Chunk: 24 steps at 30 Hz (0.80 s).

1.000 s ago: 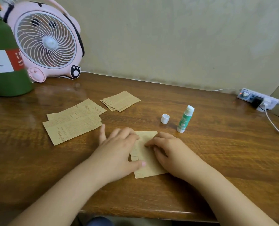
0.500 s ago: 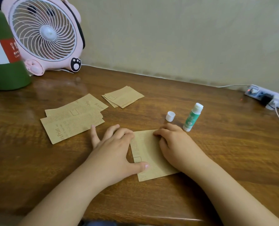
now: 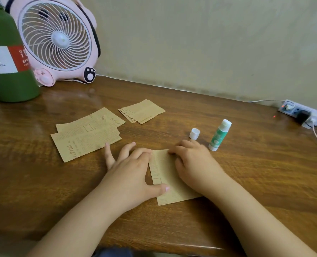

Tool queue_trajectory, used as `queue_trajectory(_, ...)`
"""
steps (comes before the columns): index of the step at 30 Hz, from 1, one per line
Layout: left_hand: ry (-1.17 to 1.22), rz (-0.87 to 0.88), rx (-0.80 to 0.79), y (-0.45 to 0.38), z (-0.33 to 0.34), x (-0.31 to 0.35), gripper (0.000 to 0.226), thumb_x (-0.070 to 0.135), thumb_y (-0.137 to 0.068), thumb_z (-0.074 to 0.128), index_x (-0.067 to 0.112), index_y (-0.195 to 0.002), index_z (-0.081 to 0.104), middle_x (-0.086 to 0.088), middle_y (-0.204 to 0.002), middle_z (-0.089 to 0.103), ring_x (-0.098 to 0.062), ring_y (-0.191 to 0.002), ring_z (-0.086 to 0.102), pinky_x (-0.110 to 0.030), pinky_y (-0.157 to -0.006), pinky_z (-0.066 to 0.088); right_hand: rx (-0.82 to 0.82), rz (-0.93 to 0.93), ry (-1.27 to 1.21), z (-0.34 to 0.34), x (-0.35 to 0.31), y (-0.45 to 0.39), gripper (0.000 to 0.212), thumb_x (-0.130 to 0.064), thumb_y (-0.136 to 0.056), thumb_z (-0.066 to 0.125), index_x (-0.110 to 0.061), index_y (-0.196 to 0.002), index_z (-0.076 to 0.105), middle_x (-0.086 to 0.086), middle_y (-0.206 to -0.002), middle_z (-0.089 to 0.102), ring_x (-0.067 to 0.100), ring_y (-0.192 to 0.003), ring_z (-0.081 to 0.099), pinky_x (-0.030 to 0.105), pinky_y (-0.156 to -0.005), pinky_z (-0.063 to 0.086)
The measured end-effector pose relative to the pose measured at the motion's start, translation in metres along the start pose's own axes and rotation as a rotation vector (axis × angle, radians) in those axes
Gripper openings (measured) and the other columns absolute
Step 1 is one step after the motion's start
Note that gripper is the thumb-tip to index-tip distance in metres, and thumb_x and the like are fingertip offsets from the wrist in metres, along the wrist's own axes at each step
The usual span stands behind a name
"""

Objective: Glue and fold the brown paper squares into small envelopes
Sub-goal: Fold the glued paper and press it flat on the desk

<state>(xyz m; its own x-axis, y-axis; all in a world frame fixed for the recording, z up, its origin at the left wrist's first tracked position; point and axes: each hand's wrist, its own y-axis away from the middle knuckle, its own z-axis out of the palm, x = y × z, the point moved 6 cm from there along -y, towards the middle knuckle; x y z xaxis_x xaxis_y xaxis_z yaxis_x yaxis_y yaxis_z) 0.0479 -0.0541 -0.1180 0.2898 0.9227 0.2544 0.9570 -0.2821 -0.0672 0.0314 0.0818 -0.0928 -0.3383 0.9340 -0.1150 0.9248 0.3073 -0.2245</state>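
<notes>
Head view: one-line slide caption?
Both hands, left and right, press a brown paper piece flat beside uncapped glue stick.

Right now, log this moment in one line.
step: pressing fold | left hand: on paper | right hand: on paper | glue: uncapped, upright | cap: beside glue

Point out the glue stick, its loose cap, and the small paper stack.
glue stick (image 3: 218,138), head view, green barrel.
cap (image 3: 194,133), head view, white side.
small paper stack (image 3: 142,111), head view, top sheet.

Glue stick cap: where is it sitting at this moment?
In the head view the white cap stands on the wooden table right of centre, just left of the uncapped green glue stick and just beyond the right hand.
</notes>
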Motion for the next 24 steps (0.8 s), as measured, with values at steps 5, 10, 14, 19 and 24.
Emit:
queue_trajectory(5, -0.038, -0.001, 0.044, 0.005, -0.007, 0.003, 0.085, 0.082, -0.072, 0.036, 0.033, -0.142, 0.031, 0.025, -0.148, 0.021, -0.01, -0.142, -0.002, -0.059, -0.106, -0.024, 0.023, -0.057, 0.042, 0.006, -0.017, 0.005, 0.065, -0.034, -0.078, 0.013, -0.023, -0.12, 0.061, -0.005, -0.114, 0.06, 0.021, -0.101, 0.051, 0.034, -0.084, 0.037)
queue_trajectory(10, -0.147, 0.019, 0.07, 0.009, -0.013, 0.014, 0.087, 0.08, -0.074, 0.02, 0.026, -0.14, 0.035, 0.017, -0.147, 0.028, -0.015, -0.141, 0.006, -0.06, -0.103, -0.027, -0.004, 0.082, 0.081, -0.009, 0.019, 0.02, 0.043, -0.026, -0.097, 0.032, -0.032, -0.138, 0.043, -0.017, -0.139, 0.043, 0.015, -0.114, 0.038, 0.028, -0.095, 0.028)
queue_trajectory(14, -0.243, -0.015, 0.128, 0.025, -0.017, 0.035, 0.078, 0.073, -0.084, 0.01, 0.023, -0.131, 0.048, 0.006, -0.137, 0.041, -0.018, -0.136, 0.02, -0.062, -0.105, -0.022, 0.003, 0.028, -0.047, -0.015, 0.001, 0.043, 0.044, -0.024, -0.098, 0.035, -0.028, -0.142, 0.038, -0.013, -0.135, 0.043, 0.01, -0.114, 0.037, 0.021, -0.099, 0.033)
queue_trajectory(19, -0.057, 0.107, 0.206, 0.043, -0.013, 0.057, 0.053, 0.055, -0.086, 0.029, 0.022, -0.079, 0.07, 0.006, -0.084, 0.056, -0.019, -0.094, 0.055, -0.059, -0.109, 0.008, -0.036, -0.004, -0.072, -0.008, -0.001, 0.051, 0.046, -0.02, -0.096, 0.037, -0.03, -0.141, 0.037, -0.012, -0.13, 0.041, 0.011, -0.109, 0.037, 0.023, -0.096, 0.035)
queue_trajectory(24, -0.084, 0.051, 0.187, 0.023, -0.021, 0.027, 0.048, 0.061, -0.091, 0.034, 0.035, -0.129, 0.048, 0.022, -0.123, 0.038, -0.006, -0.125, 0.028, -0.049, -0.11, -0.013, -0.009, -0.021, -0.075, -0.012, 0.01, 0.054, 0.035, -0.015, -0.093, 0.045, -0.026, -0.124, 0.059, -0.009, -0.109, 0.054, 0.015, -0.099, 0.049, 0.031, -0.087, 0.045)
